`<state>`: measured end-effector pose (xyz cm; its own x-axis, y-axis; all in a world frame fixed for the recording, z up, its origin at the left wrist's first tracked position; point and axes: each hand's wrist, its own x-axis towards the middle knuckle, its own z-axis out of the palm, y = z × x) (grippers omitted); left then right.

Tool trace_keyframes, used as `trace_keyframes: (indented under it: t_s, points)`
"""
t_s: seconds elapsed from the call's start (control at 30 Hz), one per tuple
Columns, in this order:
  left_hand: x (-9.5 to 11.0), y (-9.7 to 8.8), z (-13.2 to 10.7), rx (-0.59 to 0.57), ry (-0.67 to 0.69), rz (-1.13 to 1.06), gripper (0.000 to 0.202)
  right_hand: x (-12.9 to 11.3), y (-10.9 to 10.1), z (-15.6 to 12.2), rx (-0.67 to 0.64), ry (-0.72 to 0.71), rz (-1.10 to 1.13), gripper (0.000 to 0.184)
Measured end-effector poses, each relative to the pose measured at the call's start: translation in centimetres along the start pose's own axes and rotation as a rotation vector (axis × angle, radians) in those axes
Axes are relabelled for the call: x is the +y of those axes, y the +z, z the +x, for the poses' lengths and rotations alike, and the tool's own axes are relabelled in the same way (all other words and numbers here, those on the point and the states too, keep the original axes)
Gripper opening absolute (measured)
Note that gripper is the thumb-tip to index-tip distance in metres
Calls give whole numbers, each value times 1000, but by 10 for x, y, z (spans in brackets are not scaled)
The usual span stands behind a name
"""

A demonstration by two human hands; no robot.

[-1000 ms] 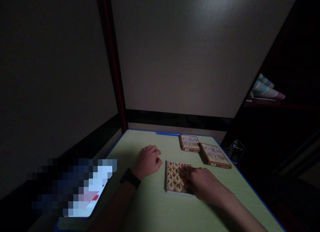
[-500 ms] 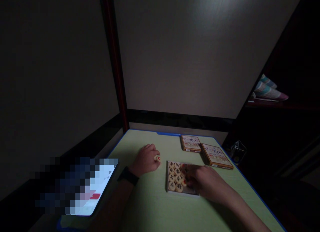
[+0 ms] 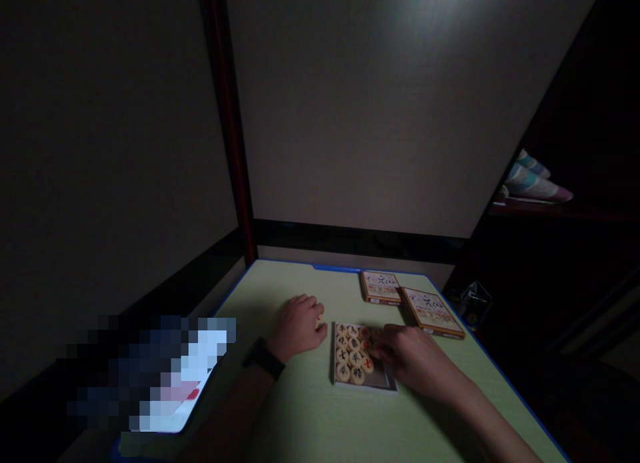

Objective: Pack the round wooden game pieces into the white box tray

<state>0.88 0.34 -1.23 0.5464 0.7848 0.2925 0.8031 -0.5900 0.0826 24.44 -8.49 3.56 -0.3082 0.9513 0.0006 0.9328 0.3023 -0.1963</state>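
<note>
A shallow grey tray (image 3: pixel 387 382) lies on a pale green table (image 3: pixel 310 410) and holds several round wooden game pieces (image 3: pixel 350 353) marked in black or red. My right hand (image 3: pixel 407 360) rests over the tray's right side, fingertips bent onto the pieces there. My left hand (image 3: pixel 297 326) lies curled on the table just left of the tray, closed round a small round piece barely showing at its fingertips. A dark watch sits on that wrist.
Two orange-edged game boxes (image 3: pixel 381 286) (image 3: pixel 431 311) lie at the table's far right. A lit phone screen (image 3: pixel 170 383) is at the near left edge. Walls close the table on the left and back. A clear glass (image 3: pixel 474 302) stands beyond the right edge.
My left hand showed a red-marked piece at its fingertips half a second ago, then closed over it and slid towards the tray. My right hand shifted slightly over the tray's pieces.
</note>
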Motion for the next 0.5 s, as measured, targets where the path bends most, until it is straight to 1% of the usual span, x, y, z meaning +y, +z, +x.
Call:
trace_keyframes:
  t_s: [0.17, 0.37, 0.5]
  points:
    - [3, 1, 0, -11, -21, 12, 13, 1, 2, 1, 11, -32, 40, 22]
    - [7, 3, 0, 19, -47, 36, 23, 1, 1, 0, 65, -43, 68, 25]
    - [8, 2, 0, -4, -48, 33, 15, 2, 2, 0, 85, -60, 101, 25]
